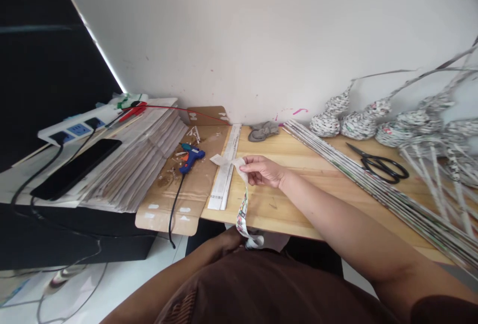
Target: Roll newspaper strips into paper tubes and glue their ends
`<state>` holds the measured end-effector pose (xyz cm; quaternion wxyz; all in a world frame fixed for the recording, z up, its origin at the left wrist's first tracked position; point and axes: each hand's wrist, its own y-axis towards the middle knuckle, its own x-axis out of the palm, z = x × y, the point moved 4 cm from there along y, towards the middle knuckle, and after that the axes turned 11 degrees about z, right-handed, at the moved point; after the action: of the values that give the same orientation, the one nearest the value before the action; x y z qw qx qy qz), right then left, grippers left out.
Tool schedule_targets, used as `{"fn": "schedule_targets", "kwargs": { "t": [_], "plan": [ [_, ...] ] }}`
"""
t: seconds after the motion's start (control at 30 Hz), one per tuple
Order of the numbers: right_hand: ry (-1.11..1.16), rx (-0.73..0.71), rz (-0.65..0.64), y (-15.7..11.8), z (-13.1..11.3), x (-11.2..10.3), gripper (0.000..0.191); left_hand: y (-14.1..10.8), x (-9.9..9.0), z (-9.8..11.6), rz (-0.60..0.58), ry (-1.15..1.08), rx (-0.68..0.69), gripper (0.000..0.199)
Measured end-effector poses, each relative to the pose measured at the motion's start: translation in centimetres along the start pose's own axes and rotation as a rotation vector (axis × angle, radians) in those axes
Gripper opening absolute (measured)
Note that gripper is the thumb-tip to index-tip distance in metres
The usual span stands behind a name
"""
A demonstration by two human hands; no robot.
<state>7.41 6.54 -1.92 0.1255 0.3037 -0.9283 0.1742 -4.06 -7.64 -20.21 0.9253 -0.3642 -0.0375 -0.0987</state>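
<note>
Paper strip is pinched between thumb and fingers of the right hand, above the wooden table near its front edge. One end is extended leftward over the flat paper strips; the rest is hung, twisted, past the front edge toward the lap. The left hand is placed below that edge, near the strip's lower end; partly hidden, grip cannot be told.

Flat paper strips are laid from back edge to front edge, beside the cardboard sheet at the table's left end. Blue glue gun is set on the cardboard, cord run over its front edge. Grey cloth is left near the back edge. Long paper tubes are laid diagonally, back edge toward front right corner. Black-handled scissors are placed to their right; woven paper gourd shapes are lined up along the back edge, right part.

Far left, paper stack, black phone and power strip are carried on the black cabinet.
</note>
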Motion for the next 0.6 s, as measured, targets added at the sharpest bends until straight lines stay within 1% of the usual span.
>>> {"fn": "schedule_targets", "kwargs": {
  "t": [0.03,0.1,0.2,0.27,0.3,0.33,0.4,0.43,0.47,0.53,0.6],
  "plan": [
    [-0.012,-0.01,0.007,0.0,-0.1,-0.1,0.022,-0.1,0.1,0.7,-0.002,0.036,0.012,0.031],
    [-0.018,-0.036,0.013,-0.1,-0.4,-0.2,0.022,-0.8,-0.2,1.9,-0.003,0.096,0.026,0.032],
    [0.03,-0.045,-0.036,-0.4,-1.0,-0.1,0.02,-3.0,-1.4,3.8,-0.007,0.195,0.048,0.031],
    [0.078,-0.039,-0.097,-0.7,-1.3,0.1,0.015,-4.8,-1.9,5.2,0.005,0.415,0.193,0.031],
    [0.102,-0.035,-0.131,-0.8,-1.3,0.2,0.013,-5.7,-1.8,5.8,-0.004,0.452,0.259,0.032],
    [0.124,-0.028,-0.164,-0.9,-1.3,0.3,0.011,-6.5,-1.5,6.2,-0.042,0.426,0.308,0.036],
    [0.157,-0.011,-0.217,-1.1,-1.2,0.5,0.011,-7.6,-0.7,6.5,-0.142,0.334,0.357,0.046],
    [0.167,-0.002,-0.23,-1.0,-1.1,0.6,0.011,-7.8,-0.3,6.5,-0.166,0.288,0.362,0.049],
    [0.175,0.003,-0.229,-1.0,-1.0,0.6,0.012,-7.8,-0.1,6.3,-0.165,0.255,0.353,0.048],
    [0.187,-0.002,-0.193,-0.8,-0.9,0.4,0.012,-7.3,-0.1,5.7,-0.093,0.225,0.333,0.041],
    [0.205,-0.001,-0.148,-0.7,-0.8,0.1,0.012,-6.6,-0.5,5.2,-0.001,0.241,0.346,0.037]
  ]
}}
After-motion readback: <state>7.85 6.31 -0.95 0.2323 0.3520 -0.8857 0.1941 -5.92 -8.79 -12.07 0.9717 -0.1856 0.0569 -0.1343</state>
